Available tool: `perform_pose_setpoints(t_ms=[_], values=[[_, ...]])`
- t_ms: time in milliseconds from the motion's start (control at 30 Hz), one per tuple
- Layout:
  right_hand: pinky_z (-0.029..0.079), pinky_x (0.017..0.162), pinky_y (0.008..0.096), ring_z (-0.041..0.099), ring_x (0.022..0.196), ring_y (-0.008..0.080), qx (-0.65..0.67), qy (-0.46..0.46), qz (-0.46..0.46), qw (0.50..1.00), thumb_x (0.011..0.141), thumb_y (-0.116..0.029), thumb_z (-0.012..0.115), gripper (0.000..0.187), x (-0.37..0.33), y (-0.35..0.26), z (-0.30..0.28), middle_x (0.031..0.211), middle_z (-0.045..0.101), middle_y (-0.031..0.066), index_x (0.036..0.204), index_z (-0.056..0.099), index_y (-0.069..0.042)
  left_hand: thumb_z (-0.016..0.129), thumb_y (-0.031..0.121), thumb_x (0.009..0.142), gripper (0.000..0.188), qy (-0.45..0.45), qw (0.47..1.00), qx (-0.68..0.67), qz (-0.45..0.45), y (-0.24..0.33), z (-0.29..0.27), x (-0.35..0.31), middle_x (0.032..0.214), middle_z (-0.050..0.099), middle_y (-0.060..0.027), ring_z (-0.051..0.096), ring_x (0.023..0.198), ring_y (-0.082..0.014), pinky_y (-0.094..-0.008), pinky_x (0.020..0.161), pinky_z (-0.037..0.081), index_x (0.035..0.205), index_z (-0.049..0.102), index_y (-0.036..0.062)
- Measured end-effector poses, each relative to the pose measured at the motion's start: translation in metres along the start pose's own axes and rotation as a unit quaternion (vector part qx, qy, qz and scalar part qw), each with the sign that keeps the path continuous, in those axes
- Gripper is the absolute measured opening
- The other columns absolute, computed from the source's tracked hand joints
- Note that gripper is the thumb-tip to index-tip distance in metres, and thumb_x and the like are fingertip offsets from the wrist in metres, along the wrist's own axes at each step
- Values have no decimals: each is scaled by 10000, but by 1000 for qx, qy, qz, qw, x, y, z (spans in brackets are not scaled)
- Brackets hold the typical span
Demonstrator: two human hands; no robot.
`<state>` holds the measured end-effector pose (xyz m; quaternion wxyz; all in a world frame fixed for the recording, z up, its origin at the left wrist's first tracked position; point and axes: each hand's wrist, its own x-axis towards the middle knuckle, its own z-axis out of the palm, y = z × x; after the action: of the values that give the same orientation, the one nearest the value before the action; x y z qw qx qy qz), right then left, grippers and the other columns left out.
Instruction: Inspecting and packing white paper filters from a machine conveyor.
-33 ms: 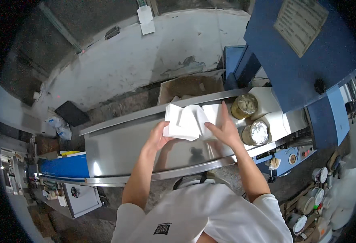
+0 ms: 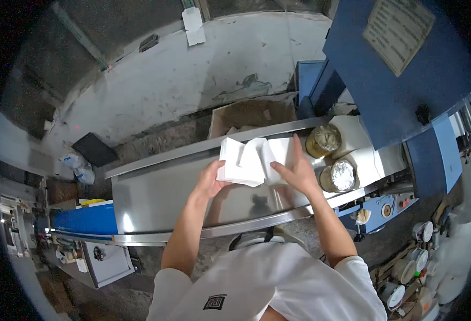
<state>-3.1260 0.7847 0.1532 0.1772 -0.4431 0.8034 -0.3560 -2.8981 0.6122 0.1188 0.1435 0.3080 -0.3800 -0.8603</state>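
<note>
Between my two hands is a stack of white paper sheets, above the shiny metal tabletop. The stack's left end is gripped by my left hand, its thumb along the edge and its other fingers mostly hidden underneath. My right hand holds the right end, with the thumb on the paper and the index finger stretched along the far right edge. In the middle the top sheets curl up and bend over. Just right of my right hand stand two yellowish cylinders with shiny tops, a far one and a near one.
White paper lies beside the cylinders, under a blue machine. Raised metal rails edge the table. Behind it stands an open cardboard box near a stained white wall. A blue surface adjoins the table's left end.
The curled top sheet has shifted very slightly. Both hands stay almost in place on the paper.
</note>
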Motion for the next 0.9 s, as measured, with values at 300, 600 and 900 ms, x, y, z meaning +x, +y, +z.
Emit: perform_pose_setpoints(t_ms=[300,600,900], values=[[407,1017,397,507,1226,399,13,16,-10,1000,734,-443,780,1078,1,-4,4,1327,482,312,1482,161,25,517,511,943,590,15,985,174,-8,12,53,13,1113,662,-132,647,1035,-206,-313,873,513,1250,537,7],[397,1030,396,478,1257,399,32,-7,13,999,701,-497,791,1130,-2,-14,-9,1369,438,315,1469,172,52,710,385,742,999,141,837,517,107,1,73,30,1281,525,-318,514,1228,-384,-377,1040,398,1453,195,-90],[398,1032,394,481,1248,406,-2,19,2,1000,714,-487,778,1117,1,-9,-6,1368,434,318,1471,156,50,600,34,782,726,123,920,340,153,-29,-3,46,1216,586,-186,587,1097,-228,-317,933,459,1439,297,-26]])
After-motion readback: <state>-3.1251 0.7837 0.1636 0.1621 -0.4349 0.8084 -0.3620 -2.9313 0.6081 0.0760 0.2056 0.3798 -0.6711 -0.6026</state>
